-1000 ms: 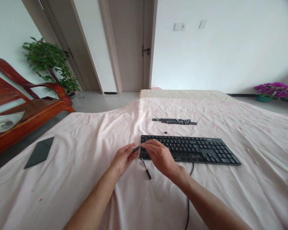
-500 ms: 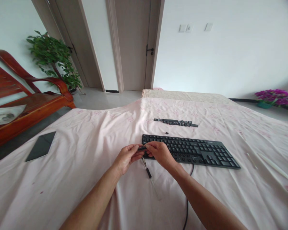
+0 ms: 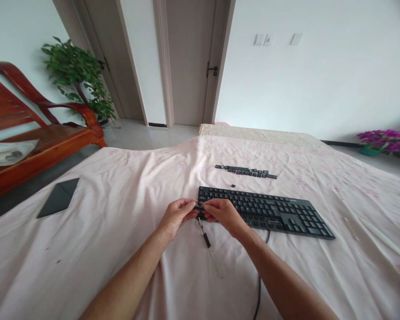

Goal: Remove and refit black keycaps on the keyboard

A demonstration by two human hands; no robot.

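Pinching one small black oblong piece (image 3: 199,207) between left hand (image 3: 176,216) and right hand (image 3: 225,215), both grips closed on it, at nine o'clock end of long black keyboard (image 3: 280,213). Loose black keycaps (image 3: 240,169) lie beyond its twelve o'clock edge. Green flowerpot (image 3: 370,151), two o'clock, holds purple flowers (image 3: 386,139).

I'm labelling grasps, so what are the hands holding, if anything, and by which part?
A small dark piece, by its two ends: the left hand pinches one, the right hand the other.
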